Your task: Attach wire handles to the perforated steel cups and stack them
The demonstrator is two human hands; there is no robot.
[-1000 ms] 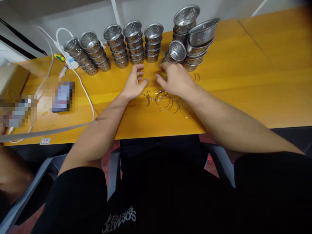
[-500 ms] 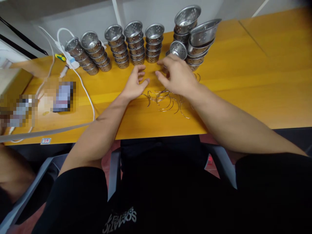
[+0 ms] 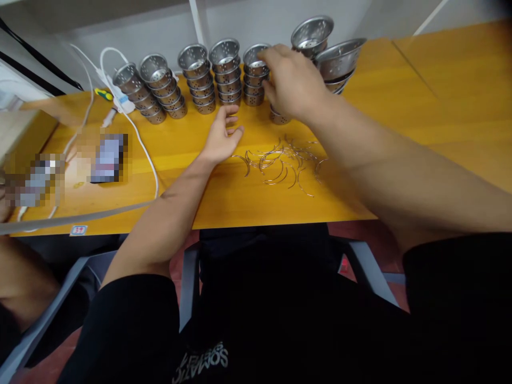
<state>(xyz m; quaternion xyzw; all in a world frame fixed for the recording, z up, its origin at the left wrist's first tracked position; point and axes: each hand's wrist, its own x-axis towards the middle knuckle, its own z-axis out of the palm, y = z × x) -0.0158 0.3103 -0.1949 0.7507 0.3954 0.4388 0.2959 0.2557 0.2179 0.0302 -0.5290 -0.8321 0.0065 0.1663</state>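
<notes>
My left hand (image 3: pixel 222 133) rests on the table, thumb apart and fingers loosely curled, holding nothing. My right hand (image 3: pixel 296 82) is raised before the metal cups, fingers stretched and thumb apart, with nothing seen in it. Its fingertips overlap the rim of a stack of perforated steel cups (image 3: pixel 253 80); touching or not, I cannot tell. Under the hand shows the lower part of a small perforated cup (image 3: pixel 279 116), the rest hidden. Behind the wrist lean wider perforated bowls (image 3: pixel 340 60), partly covered. Thin curved wires (image 3: pixel 276 154) lie scattered between my forearms.
More cup stacks (image 3: pixel 199 82) stand along the back edge to the left. A white cable (image 3: pixel 144 144) runs past a phone (image 3: pixel 109 158) and a power strip (image 3: pixel 125 102). A yellow-green tool (image 3: pixel 104 94) lies there. Another person's arm (image 3: pixel 24 282) shows at lower left.
My right hand has risen and moved away from me, now covering the small tilted cup and part of the right stacks. More wires are uncovered. My left hand stays put.
</notes>
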